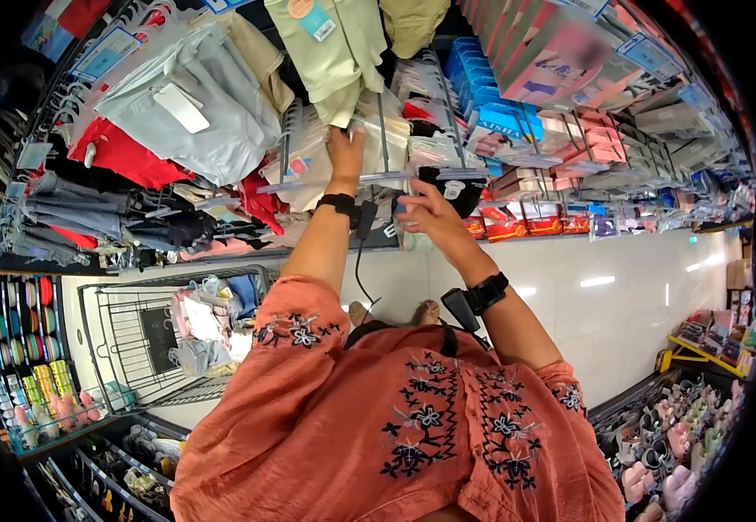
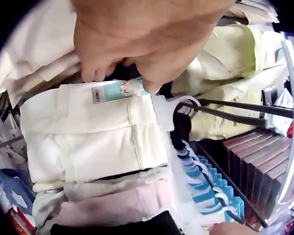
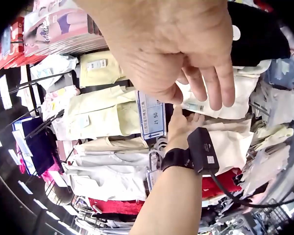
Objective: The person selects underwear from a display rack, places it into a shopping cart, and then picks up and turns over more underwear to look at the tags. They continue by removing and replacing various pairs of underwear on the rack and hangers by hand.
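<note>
My left hand (image 1: 346,158) reaches into a row of hanging packs below a pale green garment (image 1: 334,48). In the left wrist view the left hand (image 2: 142,39) grips the top edge of white folded underwear (image 2: 88,134), fingers curled over it and thumb at the end of its teal label (image 2: 120,91). A clear plastic hanger (image 2: 164,115) runs along its side. Held apart to the right, my right hand (image 1: 437,217) has relaxed fingers with nothing in them. The right wrist view shows this right hand (image 3: 186,54) overlapping the white underwear.
Metal display hooks (image 1: 384,130) stick out toward me. Grey shorts (image 1: 199,96) hang at the left, and blue boxes (image 1: 499,122) stand at the right. A shopping cart (image 1: 126,339) holding clothing is on the floor at the left. A price tag (image 3: 151,115) hangs near the hands.
</note>
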`<state>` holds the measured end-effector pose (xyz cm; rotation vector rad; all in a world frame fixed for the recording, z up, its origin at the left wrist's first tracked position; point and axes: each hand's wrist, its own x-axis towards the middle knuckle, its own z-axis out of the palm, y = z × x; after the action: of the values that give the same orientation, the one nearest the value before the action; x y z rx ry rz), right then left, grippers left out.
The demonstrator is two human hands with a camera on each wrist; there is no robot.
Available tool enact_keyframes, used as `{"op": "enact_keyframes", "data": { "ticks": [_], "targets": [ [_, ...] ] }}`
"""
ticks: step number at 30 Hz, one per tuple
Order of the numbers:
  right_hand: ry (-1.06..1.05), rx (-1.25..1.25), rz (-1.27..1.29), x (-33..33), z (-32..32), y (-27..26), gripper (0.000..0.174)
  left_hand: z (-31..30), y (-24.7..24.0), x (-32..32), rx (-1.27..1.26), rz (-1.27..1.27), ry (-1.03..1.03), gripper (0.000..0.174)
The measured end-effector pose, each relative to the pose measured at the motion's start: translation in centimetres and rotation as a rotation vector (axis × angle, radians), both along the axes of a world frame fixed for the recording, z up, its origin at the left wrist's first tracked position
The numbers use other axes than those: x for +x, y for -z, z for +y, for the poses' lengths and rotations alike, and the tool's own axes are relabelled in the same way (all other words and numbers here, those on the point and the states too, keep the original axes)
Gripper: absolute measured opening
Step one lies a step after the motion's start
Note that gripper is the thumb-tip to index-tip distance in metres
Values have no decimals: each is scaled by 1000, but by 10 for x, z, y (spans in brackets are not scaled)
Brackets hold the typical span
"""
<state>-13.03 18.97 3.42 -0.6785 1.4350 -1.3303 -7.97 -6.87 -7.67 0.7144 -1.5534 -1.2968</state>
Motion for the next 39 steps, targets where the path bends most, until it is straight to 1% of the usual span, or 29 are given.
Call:
{"op": "enact_keyframes", "data": {
  "ticks": [2, 3, 6, 9, 10, 11, 12, 13, 15, 16, 19, 21, 22, 24, 26, 28, 30, 32, 33, 34, 36, 38, 39],
  "targets": [
    [2, -3, -1, 0, 0, 6, 54, 2, 26, -2, -159, -121, -118, 59],
    [-2, -5, -2, 0, -1, 8, 55, 9, 45, -1, -107, -209, -180, 68],
    [-32, 13, 3, 1, -6, 9, 55, 42, 36, 28, 24, -332, 22, 56],
    [-92, 62, 6, 9, -11, 15, 49, 59, 15, 77, 103, -499, 372, 40],
    [-125, 90, 8, 11, -12, 19, 48, 68, 4, 98, 225, -502, 407, 38],
    [-146, 75, 4, 14, -10, 24, 41, 79, -9, 120, 349, -499, 441, 36],
    [-187, 117, -13, 18, -10, 31, 39, 88, -23, 143, 471, -489, 474, 34],
    [-226, 160, -28, 21, -10, 39, 38, 91, -35, 166, 495, -546, 527, 39],
    [-293, 211, -58, 34, -9, 42, 32, 103, -54, 217, 556, -542, 404, 42],
    [-316, 227, -50, 40, -8, 43, 33, 105, -57, 241, 586, -540, 345, 43],
    [-373, 258, -32, 58, -13, 45, 32, 101, -40, 326, 697, -381, 96, 45],
    [-408, 272, -33, 71, -16, 44, 32, 104, -34, 385, 693, -189, -136, 41],
    [-421, 284, -48, 76, -20, 49, 30, 106, -31, 413, 678, -147, -317, 37],
    [-444, 277, -48, 92, -25, 46, 29, 112, -26, 469, 640, -96, -534, 33],
    [-467, 311, -56, 104, -32, 49, 28, 114, -6, 512, 661, -60, -777, 32],
    [-478, 337, -50, 118, -38, 49, 27, 111, 29, 553, 671, -102, -935, 31],
    [-496, 363, -35, 129, -44, 49, 27, 105, 65, 587, 730, -197, -990, 36],
    [-509, 376, -18, 138, -50, 48, 27, 93, 105, 611, 621, -549, -991, 50],
    [-512, 384, -8, 142, -53, 48, 27, 90, 116, 617, 559, -724, -978, 57],
    [-513, 392, 2, 147, -55, 47, 27, 90, 110, 603, 495, -708, -1041, 69],
    [-513, 386, 24, 154, -59, 45, 27, 81, 99, 585, 453, -827, -1009, 72],
    [-507, 390, 51, 161, -63, 39, 27, 66, 103, 573, 542, -871, -958, 88],
    [-501, 398, 67, 166, -65, 34, 27, 60, 98, 563, 529, -943, -975, 88]
  ]
}}
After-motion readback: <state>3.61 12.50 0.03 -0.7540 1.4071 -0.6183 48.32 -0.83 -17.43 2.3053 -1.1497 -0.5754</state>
